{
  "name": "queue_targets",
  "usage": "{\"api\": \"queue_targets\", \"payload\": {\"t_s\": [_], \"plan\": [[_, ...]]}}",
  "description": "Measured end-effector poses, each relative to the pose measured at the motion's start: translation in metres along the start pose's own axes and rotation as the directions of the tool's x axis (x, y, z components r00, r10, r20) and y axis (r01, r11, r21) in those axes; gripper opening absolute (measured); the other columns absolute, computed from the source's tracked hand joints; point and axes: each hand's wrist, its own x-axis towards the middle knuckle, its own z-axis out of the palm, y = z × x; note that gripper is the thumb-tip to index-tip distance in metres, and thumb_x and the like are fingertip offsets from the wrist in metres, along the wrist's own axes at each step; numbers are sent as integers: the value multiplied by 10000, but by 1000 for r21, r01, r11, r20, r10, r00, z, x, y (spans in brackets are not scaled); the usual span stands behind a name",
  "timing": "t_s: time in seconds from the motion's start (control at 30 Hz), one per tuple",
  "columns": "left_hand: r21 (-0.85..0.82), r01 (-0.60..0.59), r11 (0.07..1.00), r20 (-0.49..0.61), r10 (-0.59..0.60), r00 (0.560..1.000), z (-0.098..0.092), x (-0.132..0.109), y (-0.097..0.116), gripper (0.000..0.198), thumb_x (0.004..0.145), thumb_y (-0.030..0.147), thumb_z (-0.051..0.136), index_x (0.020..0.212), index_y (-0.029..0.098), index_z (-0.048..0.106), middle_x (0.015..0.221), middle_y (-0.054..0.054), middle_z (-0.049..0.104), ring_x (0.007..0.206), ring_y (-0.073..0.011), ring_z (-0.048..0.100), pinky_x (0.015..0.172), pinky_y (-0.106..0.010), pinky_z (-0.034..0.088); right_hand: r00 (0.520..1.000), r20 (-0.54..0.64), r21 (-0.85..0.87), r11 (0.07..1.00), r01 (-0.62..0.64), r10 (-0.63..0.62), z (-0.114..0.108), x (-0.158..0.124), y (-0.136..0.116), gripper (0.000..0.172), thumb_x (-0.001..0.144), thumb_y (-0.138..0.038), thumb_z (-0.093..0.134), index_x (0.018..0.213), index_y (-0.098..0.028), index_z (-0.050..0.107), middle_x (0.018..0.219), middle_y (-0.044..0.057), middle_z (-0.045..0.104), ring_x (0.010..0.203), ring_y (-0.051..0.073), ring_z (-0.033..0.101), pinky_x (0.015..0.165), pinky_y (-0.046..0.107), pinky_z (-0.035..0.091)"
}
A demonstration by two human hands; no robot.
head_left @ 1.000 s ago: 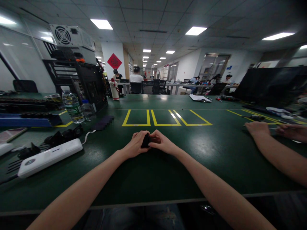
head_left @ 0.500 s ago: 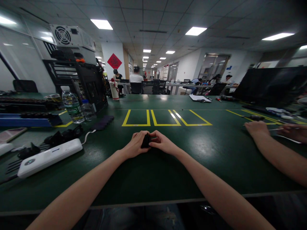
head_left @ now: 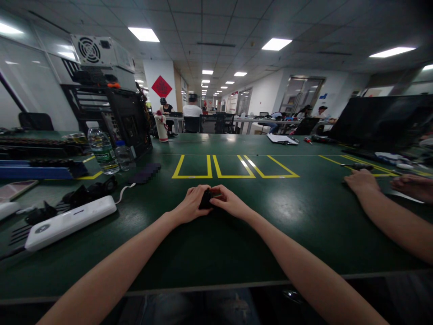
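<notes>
Both my hands meet over the green tabletop [head_left: 209, 253], around a small black object [head_left: 205, 200] whose kind I cannot make out. My left hand [head_left: 191, 203] wraps its far and left sides, with fingers curled over it. From the right, my right hand [head_left: 227, 200] has bent fingers and thumb at the object's right side, touching or nearly touching it. Much of the object is hidden by my fingers. Just beyond my hands, yellow tape [head_left: 233, 177] marks several frames on the tabletop.
To the left lie a white power strip [head_left: 71, 223] and black cables [head_left: 88, 194]; behind them stand a water bottle [head_left: 101, 149] and a computer case [head_left: 126, 122]. A co-worker's hands [head_left: 363, 183] are at the right, near a dark monitor [head_left: 382, 119]. A clipboard [head_left: 282, 138] lies farther back.
My right fingers have shifted very slightly at the black object; my left hand stays in place. The co-worker's hands at the right have moved a little.
</notes>
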Motion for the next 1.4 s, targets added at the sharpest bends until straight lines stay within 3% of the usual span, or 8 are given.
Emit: {"api": "queue_targets", "payload": {"t_s": [0.27,0.5,0.7,0.93,1.17,1.4], "plan": [[-17,5,1000,18,-5,1000,-1,0,0,527,700,267,558,1149,230,284,1089,-50,436,1029,-221,428,912,-391,271,996,83,17,999,37,-38,-2,-4,-7,354,672,-192,611,972,-201,424,993,20,498,960,171,528,829,365,445],[-21,3,1000,-1,-3,1000,-1,0,0,542,697,270,565,1154,233,277,1093,-49,440,1027,-219,435,918,-397,268,998,45,56,998,43,-45,1,-2,-6,221,730,-231,553,912,-196,432,925,9,510,923,146,532,830,346,440],[-20,-5,1000,-4,5,1000,-1,0,2,547,698,273,566,1157,219,273,1092,-62,440,1030,-217,433,917,-395,272,1000,20,58,998,4,-6,0,1,0,323,706,-218,580,994,-193,435,1014,38,492,953,150,518,862,356,419],[-17,13,1000,-17,-13,1000,3,0,0,555,681,248,575,1152,229,282,1091,-61,450,1032,-232,437,918,-420,262,996,82,76,997,20,-26,0,-4,-9,359,663,-196,623,965,-198,429,989,21,493,946,161,527,844,371,434],[-26,5,1000,-18,-5,1000,0,0,0,542,693,275,572,1150,229,285,1083,-60,450,1021,-225,441,913,-411,274,999,40,90,996,25,-29,1,-3,-7,224,725,-247,560,910,-196,447,941,14,506,954,157,521,850,366,430],[-24,-3,1000,-11,3,1000,1,0,0,547,701,280,568,1156,214,272,1089,-65,438,1028,-216,429,929,-403,261,999,27,64,997,-34,32,1,-2,-8,312,714,-240,573,994,-190,446,1026,46,491,960,166,521,860,387,420]]}}
